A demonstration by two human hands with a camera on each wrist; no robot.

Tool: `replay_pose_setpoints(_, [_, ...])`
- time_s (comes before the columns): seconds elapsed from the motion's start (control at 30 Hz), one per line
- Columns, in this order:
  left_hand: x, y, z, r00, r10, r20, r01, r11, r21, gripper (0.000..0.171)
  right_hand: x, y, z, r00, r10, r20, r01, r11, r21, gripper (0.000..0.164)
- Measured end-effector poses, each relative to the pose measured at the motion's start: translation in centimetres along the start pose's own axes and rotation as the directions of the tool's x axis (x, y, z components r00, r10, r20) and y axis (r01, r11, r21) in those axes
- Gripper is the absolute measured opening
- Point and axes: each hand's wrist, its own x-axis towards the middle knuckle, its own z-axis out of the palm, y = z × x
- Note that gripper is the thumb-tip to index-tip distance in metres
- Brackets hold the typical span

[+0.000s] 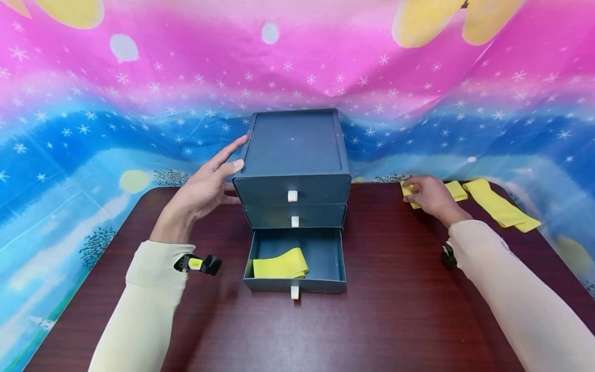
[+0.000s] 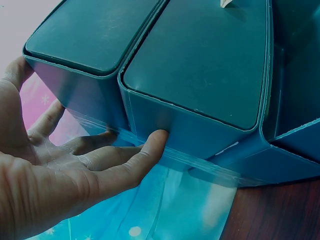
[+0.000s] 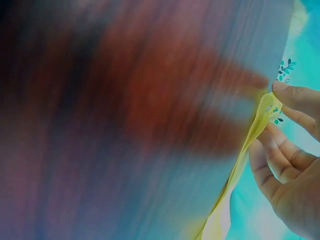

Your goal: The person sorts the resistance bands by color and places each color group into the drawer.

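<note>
A dark grey three-drawer cabinet (image 1: 294,144) stands at the middle of the table, its bottom drawer (image 1: 325,256) pulled out. My left hand (image 1: 197,194) rests against the cabinet's left side with the fingers spread; in the left wrist view, fingertips (image 2: 159,140) touch the side walls. Inside the bottom drawer lies a folded yellow strip (image 1: 279,264). At the table's back right, my right hand (image 1: 432,197) pinches another folded yellow strip (image 3: 242,150) between thumb and fingers. The hand covers this strip's middle in the head view.
A further yellow strip (image 1: 502,206) lies right of my right hand, near the table's edge. White pull tabs (image 1: 292,196) stick out from the drawer fronts. Behind the dark red wooden table (image 1: 390,310) hangs a pink and blue patterned cloth (image 1: 316,62).
</note>
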Motion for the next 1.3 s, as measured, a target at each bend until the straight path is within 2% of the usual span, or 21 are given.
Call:
replay_pose_setpoints(0.27, [0.0,0.0,0.0,1.0,0.004,0.002,-0.004,1.0,-0.005,0.059,0.2,-0.2,0.0,0.998,-0.049,0.025,0.051,0.997,-0.058,0.034])
replay_pose_setpoints(0.63, [0.0,0.0,0.0,1.0,0.0,0.0,0.0,1.0,-0.001,0.06,-0.3,0.0,-0.1,0.999,-0.043,0.03,0.043,0.999,-0.003,0.03])
replay_pose_setpoints(0.93, [0.0,0.0,0.0,1.0,0.002,0.001,-0.002,1.0,0.005,0.059,-2.0,-1.2,-0.3,0.993,-0.102,-0.063,0.103,0.995,0.014,0.031])
replay_pose_setpoints(1.17, [0.0,0.0,0.0,1.0,-0.002,-0.001,0.002,1.0,-0.002,0.06,-3.9,-2.6,-1.4,0.991,-0.065,-0.12,0.074,0.994,0.077,0.031])
replay_pose_setpoints(1.3, [0.0,0.0,0.1,1.0,-0.002,0.001,0.002,1.0,-0.004,0.06,-4.9,-3.4,-1.9,0.986,-0.068,-0.154,0.084,0.991,0.103,0.03])
